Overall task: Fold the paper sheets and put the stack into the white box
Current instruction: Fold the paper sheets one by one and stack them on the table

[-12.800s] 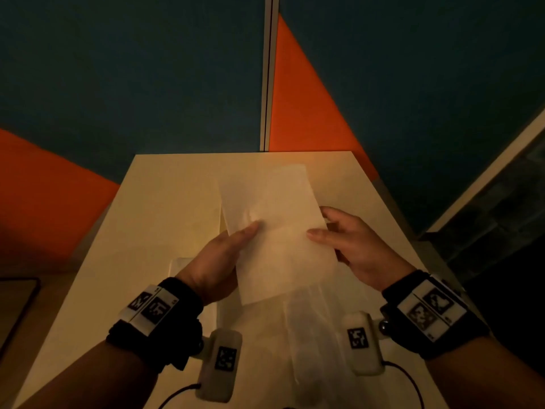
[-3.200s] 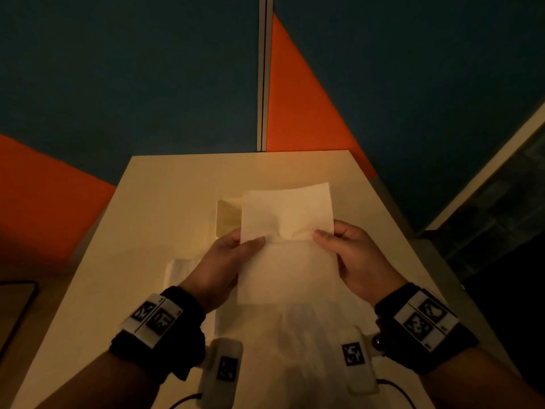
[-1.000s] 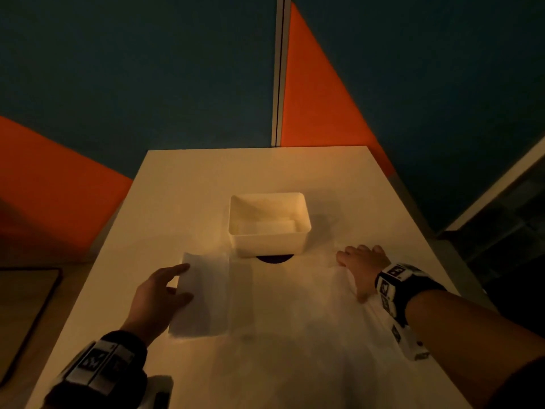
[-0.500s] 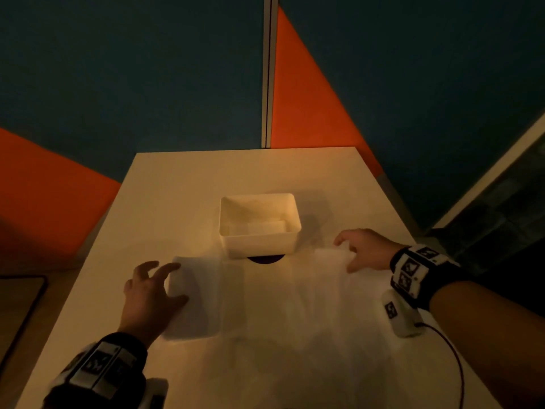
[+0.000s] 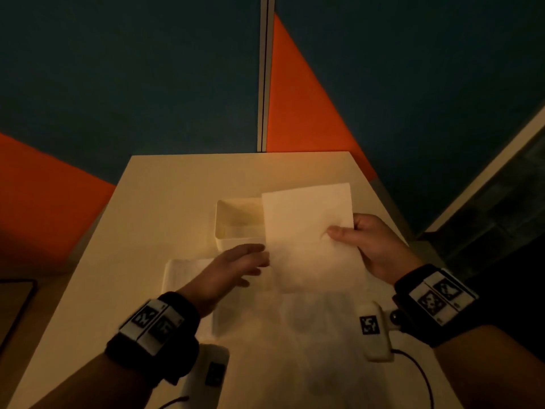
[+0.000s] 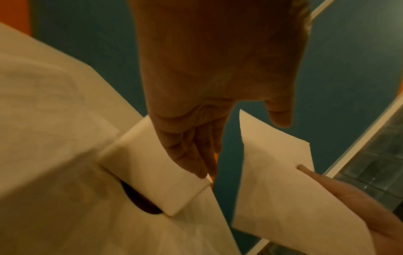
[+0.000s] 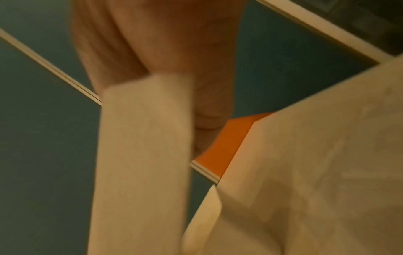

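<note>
Near edge of the counter (image 5: 141, 219): loose paper sheets (image 5: 295, 335) lay spread flat, covering most of the near centre. A folded sheet (image 5: 182, 276) lay flat at their left, with bare counter to its left out to the left edge.

Right hand (image 5: 374, 246) held one paper sheet (image 5: 309, 240) lifted off the counter, thumb on top and fingers curled behind its right edge. In the right wrist view that sheet ran up past the fingers; image was blurred there. Sheet's top left corner overlapped the right part of the white box (image 5: 236, 222) in the head view; whether it touched the rim could not be told.

Left hand (image 5: 233, 267) was open, fingers straight and together, holding nothing, fingertips just beside the sheet's left edge. In the left wrist view a gap showed between them and the sheet.

White box sat on the counter mid-depth, just beyond the spread sheets, open side up. Something pale lay on its floor, too dim to identify. Beyond it the counter ran bare to its far edge.

Behind: wall panels (image 5: 147, 69) in dark teal and orange, a pale vertical strip (image 5: 264, 84) between them. Lighting was dim and warm.
</note>
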